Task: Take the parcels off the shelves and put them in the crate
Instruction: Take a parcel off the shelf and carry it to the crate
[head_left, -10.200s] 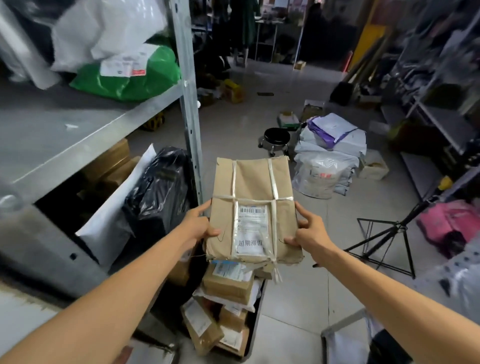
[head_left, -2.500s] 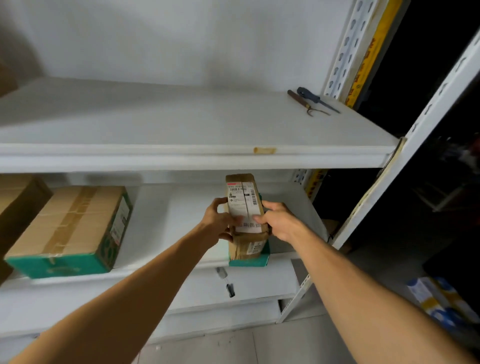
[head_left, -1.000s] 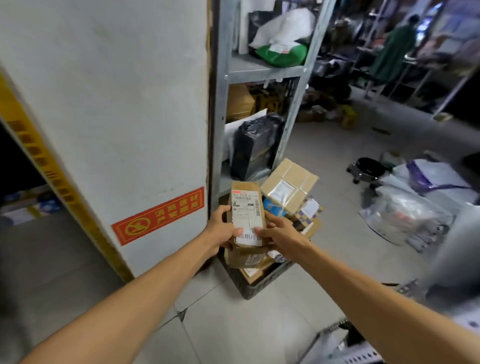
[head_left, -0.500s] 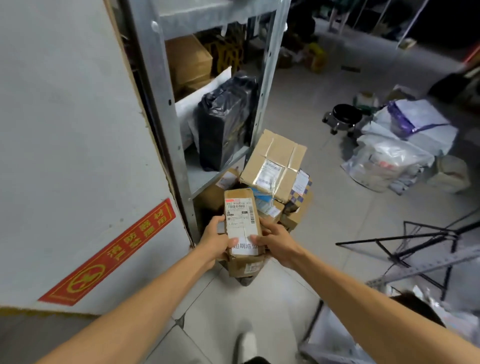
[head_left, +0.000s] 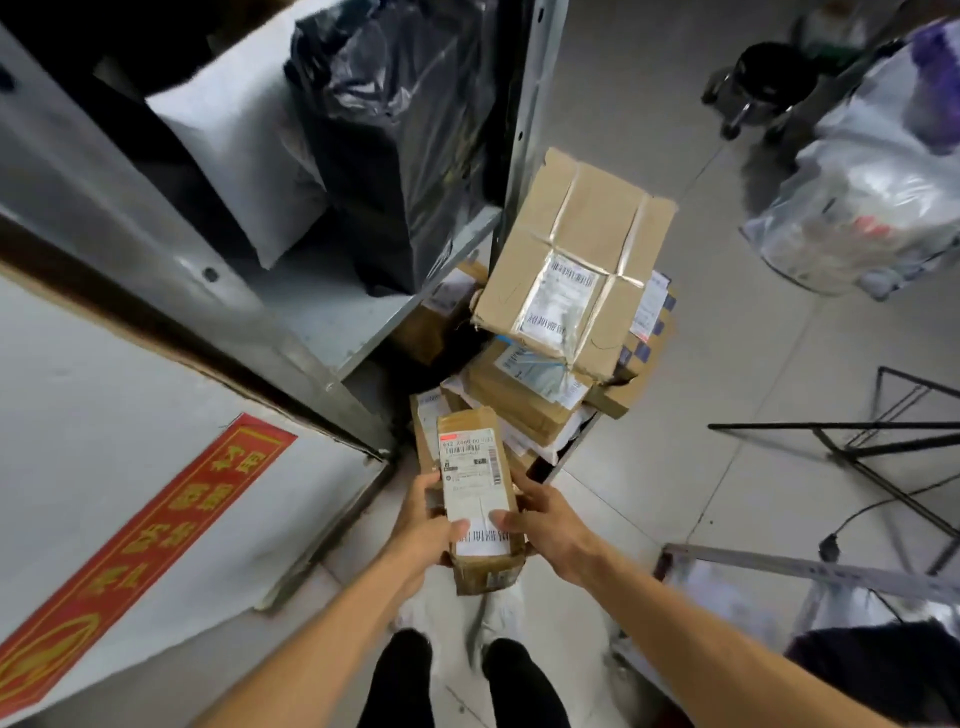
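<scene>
A left hand (head_left: 423, 525) and right hand (head_left: 545, 525) hold a narrow brown parcel (head_left: 475, 499), fingers curled round its sides, near the edge of a crate (head_left: 569, 449) heaped with boxes (head_left: 571, 260).

Red sign (head_left: 150, 525) perhaps reads 消防器材; label (head_left: 470, 467) on parcel (head_left: 485, 571) blurred.

Matt brown cardboard parcel (head_left: 485, 569), smooth white paper label (head_left: 471, 475); glossy, crinkled black plastic bag (head_left: 400, 130). Dull grey metal shelf (head_left: 332, 312).
</scene>
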